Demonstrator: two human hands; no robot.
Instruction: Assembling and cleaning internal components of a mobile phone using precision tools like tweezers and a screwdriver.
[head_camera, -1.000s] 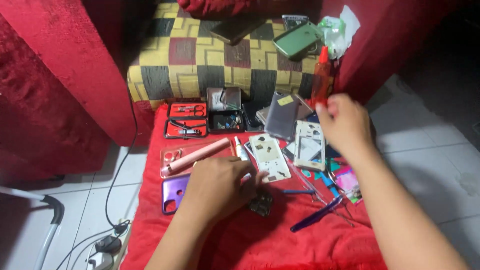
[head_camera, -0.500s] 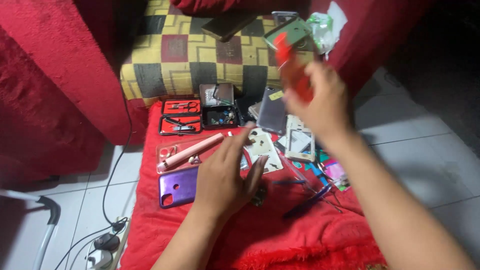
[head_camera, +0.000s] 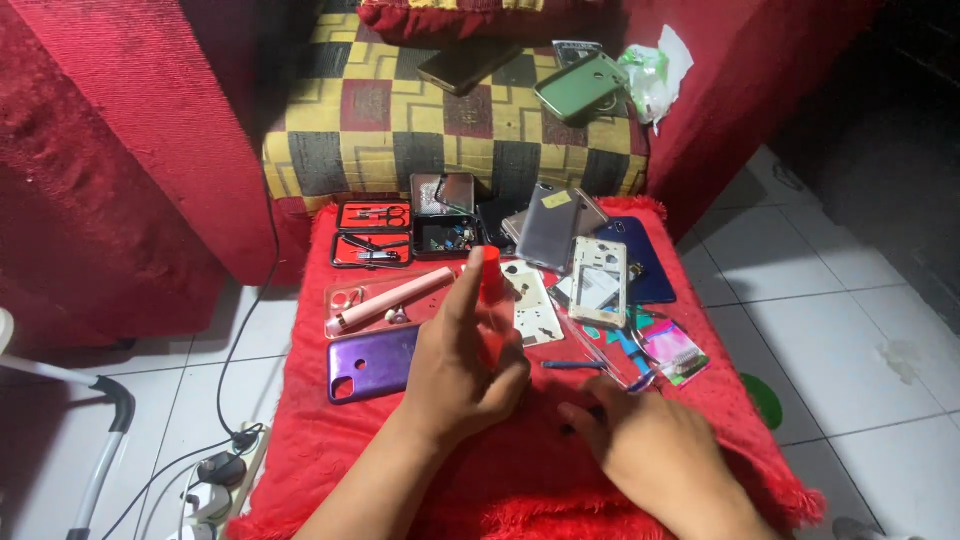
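1. At centre of the red cloth (head_camera: 420, 470): left hand (head_camera: 462, 375) closed round a small red bottle (head_camera: 491, 300), held upright, cap end up, thumb raised alongside. Bottle is lifted clear of the cloth, above the parts spread.
2. R. of it: right hand (head_camera: 655, 450) palm down, fingers loosely spread, low over the cloth; fingertips near a small dark item that cannot be made out. Nothing seen gripped in it.
3. Just beyond the hands: blue-handled tool (head_camera: 572, 365) lying flat on the cloth; white phone frame (head_camera: 598, 282) w/ open interior; pale inner plate (head_camera: 530, 300) beside it, partly behind the bottle.
4. L. of the hands: purple phone back cover (head_camera: 370, 362), lying flat; above it a clear case (head_camera: 352, 300) w/ a pink cylindrical tool (head_camera: 390, 298) resting diagonally across it.
5. Far edge of cloth: two red tool trays (head_camera: 372, 232) w/ small metal implements; a parts box (head_camera: 440, 235); grey phone back (head_camera: 548, 228); dark blue back cover (head_camera: 640, 262).
6. R. edge: colourful card packets (head_camera: 672, 348), overlapping.
7. Beyond: checked cushion (head_camera: 400, 120) carrying a dark phone (head_camera: 468, 65) and a green phone (head_camera: 580, 88); crumpled plastic wrap (head_camera: 655, 70).
8. Progress, as judged: phone is stripped down, covers and frame laid apart; bottle is in hand but not yet applied to any part; no reassembly shown.
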